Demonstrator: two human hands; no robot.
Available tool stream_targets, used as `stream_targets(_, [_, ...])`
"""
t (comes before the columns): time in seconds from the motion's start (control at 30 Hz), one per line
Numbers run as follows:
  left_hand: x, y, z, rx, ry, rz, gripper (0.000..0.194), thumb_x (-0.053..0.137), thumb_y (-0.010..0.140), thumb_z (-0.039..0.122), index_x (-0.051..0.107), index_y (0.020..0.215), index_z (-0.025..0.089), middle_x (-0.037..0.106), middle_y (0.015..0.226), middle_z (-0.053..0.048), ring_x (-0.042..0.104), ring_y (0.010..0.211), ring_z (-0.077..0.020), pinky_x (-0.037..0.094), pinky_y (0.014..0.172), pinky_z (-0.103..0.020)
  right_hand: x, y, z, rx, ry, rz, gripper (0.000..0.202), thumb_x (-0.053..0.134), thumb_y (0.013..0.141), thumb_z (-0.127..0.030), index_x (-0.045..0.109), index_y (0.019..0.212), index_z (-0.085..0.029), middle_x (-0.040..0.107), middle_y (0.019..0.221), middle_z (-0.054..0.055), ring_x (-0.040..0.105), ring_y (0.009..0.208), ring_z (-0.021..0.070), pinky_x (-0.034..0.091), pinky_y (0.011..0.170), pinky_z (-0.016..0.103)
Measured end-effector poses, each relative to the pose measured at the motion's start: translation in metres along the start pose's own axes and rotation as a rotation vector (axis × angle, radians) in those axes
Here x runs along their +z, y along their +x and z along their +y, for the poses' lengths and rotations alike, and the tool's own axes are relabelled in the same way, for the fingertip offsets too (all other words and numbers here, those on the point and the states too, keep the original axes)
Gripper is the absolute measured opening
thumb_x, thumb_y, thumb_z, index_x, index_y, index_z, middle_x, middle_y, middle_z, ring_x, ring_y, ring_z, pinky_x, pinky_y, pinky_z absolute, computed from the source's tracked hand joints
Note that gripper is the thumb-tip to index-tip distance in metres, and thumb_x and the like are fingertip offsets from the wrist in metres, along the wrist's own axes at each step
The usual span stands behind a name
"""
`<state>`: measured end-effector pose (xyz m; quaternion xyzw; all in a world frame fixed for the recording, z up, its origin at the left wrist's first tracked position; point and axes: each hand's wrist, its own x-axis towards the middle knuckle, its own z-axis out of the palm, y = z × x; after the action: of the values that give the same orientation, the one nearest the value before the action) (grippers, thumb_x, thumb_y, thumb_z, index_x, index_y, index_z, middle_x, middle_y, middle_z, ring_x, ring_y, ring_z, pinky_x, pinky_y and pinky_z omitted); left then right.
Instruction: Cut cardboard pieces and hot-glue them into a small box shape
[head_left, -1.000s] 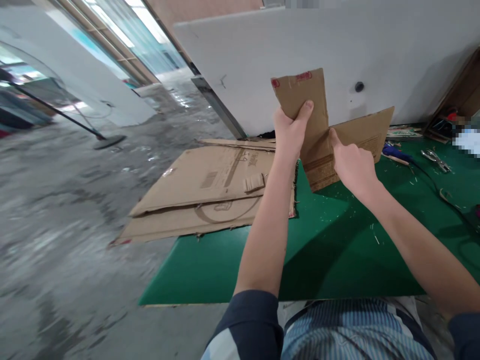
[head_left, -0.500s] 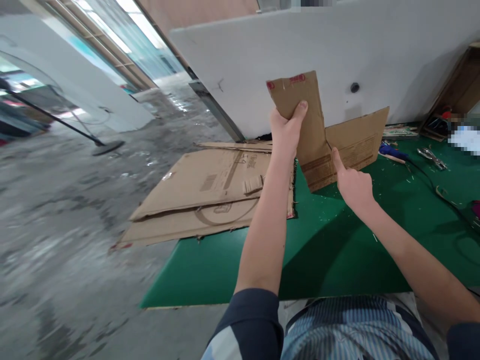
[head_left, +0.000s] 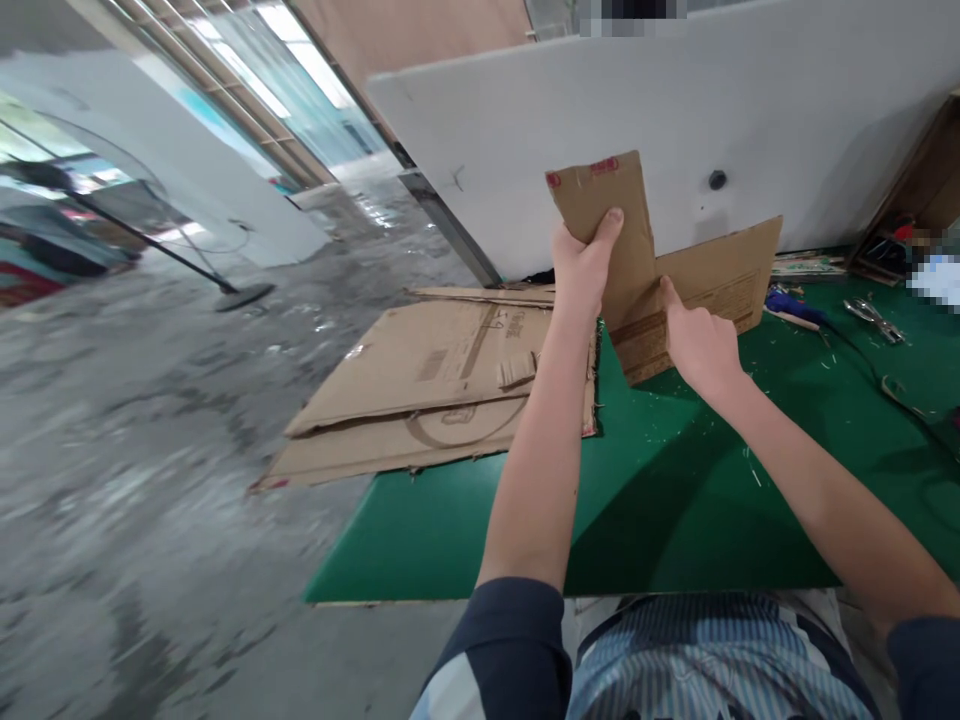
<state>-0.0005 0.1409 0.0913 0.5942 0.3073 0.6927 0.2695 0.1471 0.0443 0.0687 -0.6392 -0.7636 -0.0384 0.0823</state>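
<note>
The pointing fingertip is what has just shifted: half a second ago it sits lower, beside the line running down from the notch, and now it is back up, just below the notch where the two panels of the cardboard piece (head_left: 632, 285) meet. To my eye, the work in hand is centred on that join, one hand steadying while the other picks out the spot.

The left hand (head_left: 583, 262) stays clamped on the taller panel — thumb flat on its face, the other fingers mostly hidden. The right hand (head_left: 703, 345) has its index finger straight, the rest curled under; whether those hold anything I can't tell.

The piece stands tilted towards the far edge of the green tabletop (head_left: 450, 535); I can't make out whether its lowest corner touches. Flattened cardboard sheets (head_left: 409, 365) overhang the tabletop's left edge — while a blue-handled tool (head_left: 786, 303) lies near the far edge, right of the piece.
</note>
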Motion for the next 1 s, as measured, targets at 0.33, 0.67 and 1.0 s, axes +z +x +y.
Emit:
stream_targets(0.33, [-0.001, 0.007, -0.005, 0.018, 0.027, 0.022, 0.052, 0.074, 0.070, 0.066, 0.068, 0.096, 0.021, 0.073, 0.107, -0.008, 0.068, 0.106, -0.0256, 0.057, 0.093, -0.041, 0.048, -0.020, 0.005, -0.003, -0.106, -0.063, 0.083, 0.032, 0.087, -0.004, -0.012, 0.157, -0.012, 0.065, 0.068, 0.008, 0.053, 0.053, 0.0154, 0.045, 0.056, 0.026])
stream_targets(0.67, [-0.001, 0.007, -0.004, 0.010, 0.031, 0.022, 0.044, 0.073, 0.075, 0.061, 0.068, 0.095, 0.022, 0.071, 0.104, -0.006, 0.068, 0.108, -0.0269, 0.056, 0.092, -0.040, 0.040, -0.013, 0.003, 0.011, 0.050, -0.090, 0.071, 0.029, 0.096, -0.016, -0.001, 0.160, -0.012, 0.067, 0.074, 0.011, 0.058, 0.059, 0.0178, 0.045, 0.057, 0.027])
stream_targets(1.0, [0.001, 0.003, 0.003, -0.007, 0.035, 0.038, 0.044, 0.075, 0.074, 0.060, 0.067, 0.094, 0.022, 0.073, 0.105, -0.009, 0.069, 0.103, -0.0260, 0.057, 0.090, -0.042, 0.037, -0.002, 0.002, 0.006, 0.041, -0.004, 0.071, 0.030, 0.093, -0.011, 0.008, 0.160, -0.014, 0.063, 0.071, 0.009, 0.054, 0.055, 0.0164, 0.043, 0.056, 0.027])
